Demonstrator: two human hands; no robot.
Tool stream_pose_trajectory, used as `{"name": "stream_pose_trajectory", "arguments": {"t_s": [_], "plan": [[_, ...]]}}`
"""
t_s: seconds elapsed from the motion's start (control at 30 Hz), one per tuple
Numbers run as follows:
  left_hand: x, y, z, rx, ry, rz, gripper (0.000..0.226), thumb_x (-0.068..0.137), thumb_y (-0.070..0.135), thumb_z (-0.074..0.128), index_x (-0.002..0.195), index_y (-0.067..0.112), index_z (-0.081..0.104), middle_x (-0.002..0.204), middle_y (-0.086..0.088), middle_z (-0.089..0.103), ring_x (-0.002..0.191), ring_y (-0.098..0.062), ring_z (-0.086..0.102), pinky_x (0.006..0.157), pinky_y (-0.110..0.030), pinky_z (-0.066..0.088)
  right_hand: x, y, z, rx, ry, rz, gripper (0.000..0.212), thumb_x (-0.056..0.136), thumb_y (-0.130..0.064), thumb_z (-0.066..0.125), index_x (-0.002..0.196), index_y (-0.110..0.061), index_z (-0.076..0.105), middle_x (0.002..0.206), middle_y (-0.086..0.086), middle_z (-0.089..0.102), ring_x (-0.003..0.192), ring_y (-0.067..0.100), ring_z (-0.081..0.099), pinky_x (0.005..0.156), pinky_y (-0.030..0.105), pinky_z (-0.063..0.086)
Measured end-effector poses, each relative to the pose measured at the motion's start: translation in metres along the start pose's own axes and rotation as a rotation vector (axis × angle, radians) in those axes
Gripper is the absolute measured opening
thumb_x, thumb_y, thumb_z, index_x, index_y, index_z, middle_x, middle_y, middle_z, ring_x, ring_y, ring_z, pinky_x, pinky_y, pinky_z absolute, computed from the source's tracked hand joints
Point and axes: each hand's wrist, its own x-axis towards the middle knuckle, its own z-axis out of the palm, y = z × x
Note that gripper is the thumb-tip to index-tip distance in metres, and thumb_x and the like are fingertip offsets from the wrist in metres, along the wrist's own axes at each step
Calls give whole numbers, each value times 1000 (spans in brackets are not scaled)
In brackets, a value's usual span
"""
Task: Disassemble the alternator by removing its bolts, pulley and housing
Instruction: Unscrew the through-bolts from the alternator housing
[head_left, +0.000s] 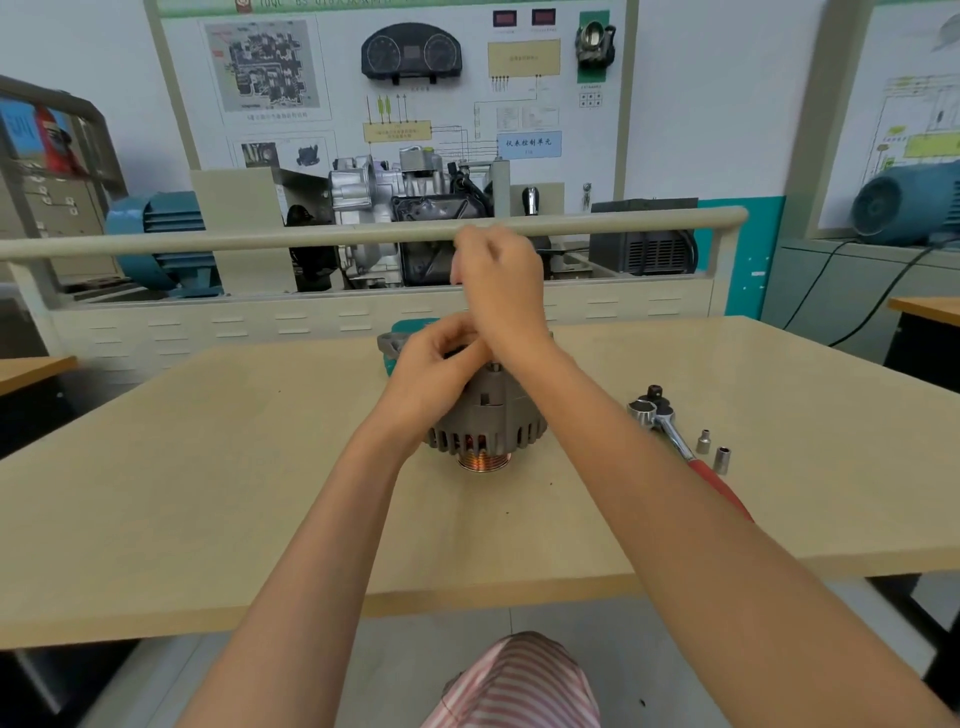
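Left hand gripping alternator top on counter; right hand raised, fingers curled, contents unclear; ratchet at 3 o'clock; wall panel label "仪表控制单元".

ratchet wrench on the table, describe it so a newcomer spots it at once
On the beige table, look right of the grey alternator under the hands. The ratchet wrench lies there at a slant, with a chrome head and red handle; the two small sockets beside it are short steel cylinders.

A beige table bears the alternator, a ratchet and two sockets.
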Motion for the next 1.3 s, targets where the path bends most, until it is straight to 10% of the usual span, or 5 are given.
{"name": "stream_pose_trajectory", "arguments": {"t_s": [0.17, 0.47, 0.67, 0.9, 1.3], "plan": [[2, -5, 3, 7, 31, -1, 5, 89, 23, 63, 88, 26, 67, 80, 9, 71, 77, -1, 64, 68, -14, 46, 11, 4, -14, 540, -149, 215, 50, 96, -12, 34, 47, -10, 45, 56, 4, 53, 68, 10, 61, 81, 21, 44], [4, -6, 4, 19, 93, -1, 29, 85, -5, 52, 67, 18, 55, 49, 20, 60, 49, 12, 54, 42, -5, 35, -16, 6, 5, -547, 238, -272, 19, 85, -16, 53, 73, -4, 62, 80, 4, 54, 85, 19, 46, 102, 37, 34], [2, -5, 2, 0, 33, 17, 19, 88, 9, 59, 81, 26, 64, 68, 19, 69, 66, 10, 61, 53, -5, 41, 3, -3, 2, 31, 9, -12, 50, 91, -17, 46, 43, -19, 32, 44, -10, 34, 52, 10, 38, 57, 28, 36], [3, -6, 1, 6, -1, 33, 9, 90, 24, 61, 88, 27, 69, 86, 6, 73, 81, -3, 65, 71, -14, 48, 15, 5, -15, 688, -206, 244, 63, 98, -13, 32, 36, -17, 42, 47, 0, 52, 69, 16, 61, 99, 37, 42], [1, -7, 4, -20, 51, 38, 29, 88, 2, 55, 71, 26, 59, 58, 21, 64, 58, 11, 59, 48, -4, 39, -8, 8, 3, -468, 152, -257, 26, 85, -22, 52, 61, -14, 46, 72, -3, 44, 79, 16, 41, 72, 28, 34]]}}
